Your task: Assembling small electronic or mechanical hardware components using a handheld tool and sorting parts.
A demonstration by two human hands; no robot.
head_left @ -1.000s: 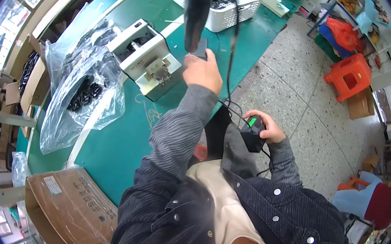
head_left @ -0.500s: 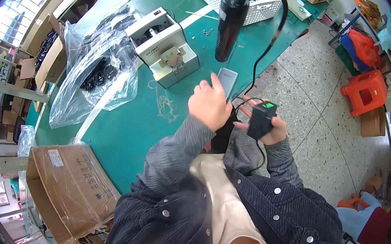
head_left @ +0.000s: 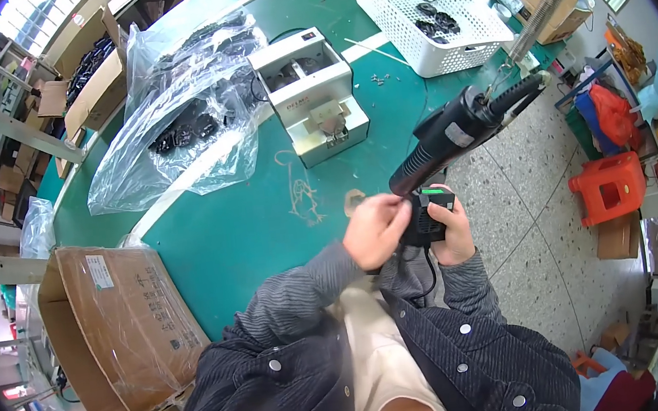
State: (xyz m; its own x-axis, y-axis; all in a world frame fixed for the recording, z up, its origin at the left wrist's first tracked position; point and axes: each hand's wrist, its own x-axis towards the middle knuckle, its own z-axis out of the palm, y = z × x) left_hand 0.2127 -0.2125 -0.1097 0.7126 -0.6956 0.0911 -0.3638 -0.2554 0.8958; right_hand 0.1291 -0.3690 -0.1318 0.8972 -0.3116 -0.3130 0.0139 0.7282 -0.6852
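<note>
Gripping the black box [head_left: 426,225] in my right hand [head_left: 454,236], I had it just below and right of the frame's centre, its green patch [head_left: 430,191] upward and a black cord [head_left: 433,275] trailing from its lower end. My left hand [head_left: 376,228] was curled at the box's left side, thumb and forefinger drawn together; I could not tell whether they pinched anything. Just above those fingertips was the lower end of a black tool [head_left: 437,143], tilted below a coiled spring [head_left: 553,3] at upper right; whether my fingers touched it, I could not tell. On the green table [head_left: 213,259], at upper centre, stood a white machine [head_left: 308,94], with a clear plastic bag [head_left: 123,178] around black parts to its left. A white basket [head_left: 450,60] held black pieces right of top centre, a cardboard box [head_left: 120,327] stood open at lower left, and an orange stool [head_left: 611,188] showed toward the right edge
</note>
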